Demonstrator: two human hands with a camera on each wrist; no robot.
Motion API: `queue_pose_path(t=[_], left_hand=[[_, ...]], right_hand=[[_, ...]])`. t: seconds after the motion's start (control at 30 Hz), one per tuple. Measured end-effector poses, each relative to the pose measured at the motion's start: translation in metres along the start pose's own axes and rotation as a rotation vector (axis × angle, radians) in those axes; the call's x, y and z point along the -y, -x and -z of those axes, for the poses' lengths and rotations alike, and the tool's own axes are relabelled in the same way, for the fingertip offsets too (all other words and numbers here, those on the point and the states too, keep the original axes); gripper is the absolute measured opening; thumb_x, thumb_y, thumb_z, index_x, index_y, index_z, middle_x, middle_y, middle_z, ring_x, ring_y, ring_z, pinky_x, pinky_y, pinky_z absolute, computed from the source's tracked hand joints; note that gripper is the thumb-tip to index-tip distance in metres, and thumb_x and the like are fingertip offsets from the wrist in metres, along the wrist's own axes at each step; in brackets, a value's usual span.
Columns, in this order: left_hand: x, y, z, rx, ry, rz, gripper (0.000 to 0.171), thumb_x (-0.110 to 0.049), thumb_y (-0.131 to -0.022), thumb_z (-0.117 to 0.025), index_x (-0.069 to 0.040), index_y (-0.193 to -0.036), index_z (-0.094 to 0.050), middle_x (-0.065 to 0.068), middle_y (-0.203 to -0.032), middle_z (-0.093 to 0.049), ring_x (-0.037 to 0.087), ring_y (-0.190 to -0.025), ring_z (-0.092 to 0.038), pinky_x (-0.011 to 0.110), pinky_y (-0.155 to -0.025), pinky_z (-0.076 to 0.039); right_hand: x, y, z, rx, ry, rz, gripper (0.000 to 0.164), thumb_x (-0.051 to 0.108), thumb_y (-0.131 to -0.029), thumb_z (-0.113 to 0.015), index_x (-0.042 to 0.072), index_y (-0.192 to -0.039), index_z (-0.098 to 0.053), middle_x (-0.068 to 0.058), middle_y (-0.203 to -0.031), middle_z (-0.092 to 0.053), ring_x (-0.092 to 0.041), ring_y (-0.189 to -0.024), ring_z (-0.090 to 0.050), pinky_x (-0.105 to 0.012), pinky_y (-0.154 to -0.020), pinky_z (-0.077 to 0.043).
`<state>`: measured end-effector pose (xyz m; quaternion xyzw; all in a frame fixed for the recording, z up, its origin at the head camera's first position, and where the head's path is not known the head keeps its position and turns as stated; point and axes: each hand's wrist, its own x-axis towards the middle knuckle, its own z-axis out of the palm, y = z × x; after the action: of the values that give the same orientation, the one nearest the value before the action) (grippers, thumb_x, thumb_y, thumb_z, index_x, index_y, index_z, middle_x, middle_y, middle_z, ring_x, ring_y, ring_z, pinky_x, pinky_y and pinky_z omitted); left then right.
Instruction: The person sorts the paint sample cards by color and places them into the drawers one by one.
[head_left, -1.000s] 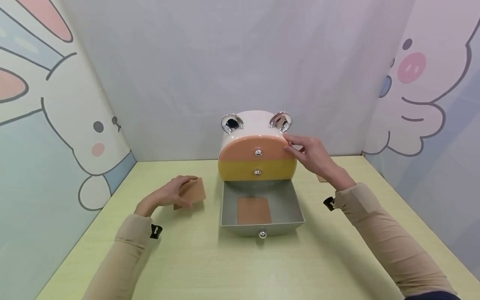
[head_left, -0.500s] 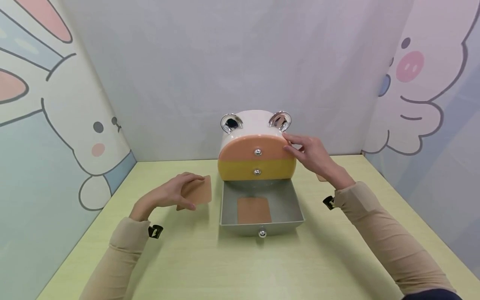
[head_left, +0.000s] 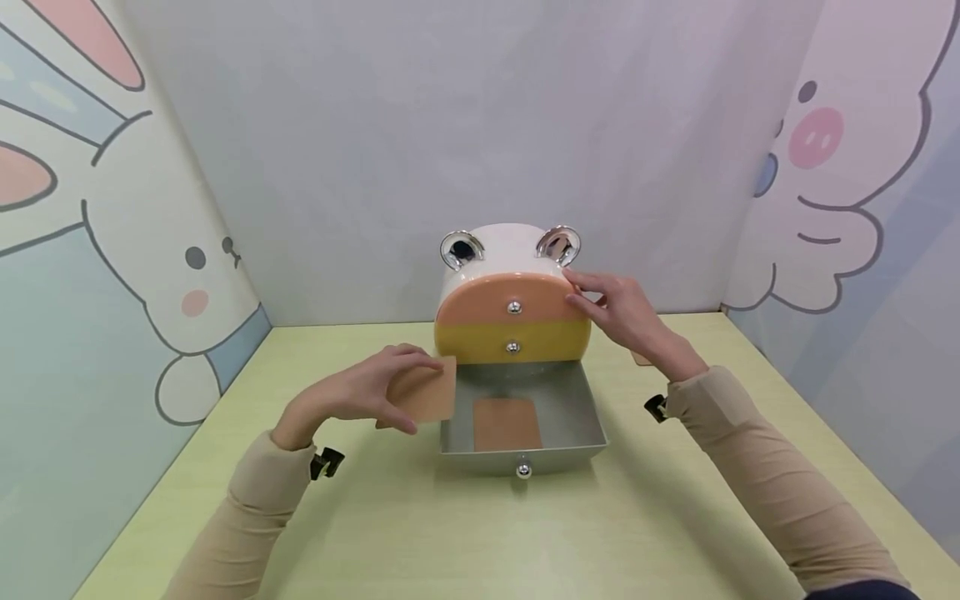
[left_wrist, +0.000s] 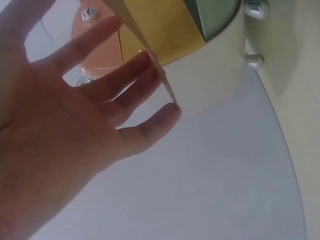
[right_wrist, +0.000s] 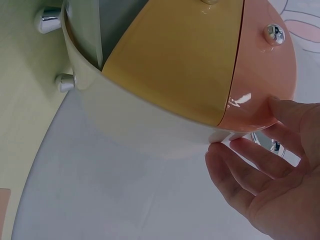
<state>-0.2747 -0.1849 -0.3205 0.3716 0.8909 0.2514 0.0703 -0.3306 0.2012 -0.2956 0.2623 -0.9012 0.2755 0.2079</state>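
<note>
My left hand point(head_left: 367, 388) grips a thin brown square coaster point(head_left: 427, 393) between thumb and fingers, above the left edge of a pulled-out grey drawer point(head_left: 573, 408). In the left wrist view this coaster point(left_wrist: 157, 67) is seen nearly edge-on against the fingertips. Another brown square coaster point(head_left: 507, 423) lies flat inside the drawer. The drawer belongs to a white, rounded drawer box point(head_left: 510, 246) with silver ring ears. My right hand point(head_left: 626, 312) holds the box's upper right edge. In the right wrist view its thumb touches the coral drawer front point(right_wrist: 267, 75) and its fingers touch the white shell point(right_wrist: 150, 120).
Above the grey drawer, the yellow drawer point(head_left: 547, 342) is closed, with a silver knob. Part of a brown piece point(head_left: 641, 358) shows on the table behind the right wrist. Cartoon-printed panels point(head_left: 210, 283) and a pale back wall point(head_left: 360, 208) bound the table.
My left hand has carried its coaster rightward from beside the box to the grey drawer's left edge. My right hand has stayed on the box, and the drawer has not moved.
</note>
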Motion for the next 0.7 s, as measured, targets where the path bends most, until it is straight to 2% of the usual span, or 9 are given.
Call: queue_pose_path(t=[0.33, 0.7], left_hand=[[-0.026, -0.037, -0.020, 0.007, -0.063, -0.081, 0.073, -0.036, -0.069, -0.086, -0.017, -0.134, -0.055, 0.007, -0.136, -0.049, 0.024, -0.127, -0.043, 0.046, -0.106, -0.040], [-0.051, -0.074, -0.046, 0.030, -0.141, -0.109, 0.067, -0.041, -0.071, -0.084, -0.018, -0.129, -0.059, 0.006, -0.135, -0.052, 0.026, -0.126, -0.042, 0.045, -0.106, -0.038]], right_hand=[[-0.001, -0.001, -0.002, -0.009, 0.006, 0.011, 0.045, 0.021, -0.091, -0.066, 0.010, -0.134, -0.057, -0.014, -0.128, -0.064, -0.031, -0.099, -0.066, -0.042, -0.073, -0.058], [-0.002, -0.002, -0.002, -0.010, 0.002, 0.013, 0.045, 0.020, -0.091, -0.067, 0.009, -0.134, -0.057, -0.014, -0.130, -0.063, -0.032, -0.101, -0.066, -0.042, -0.073, -0.058]])
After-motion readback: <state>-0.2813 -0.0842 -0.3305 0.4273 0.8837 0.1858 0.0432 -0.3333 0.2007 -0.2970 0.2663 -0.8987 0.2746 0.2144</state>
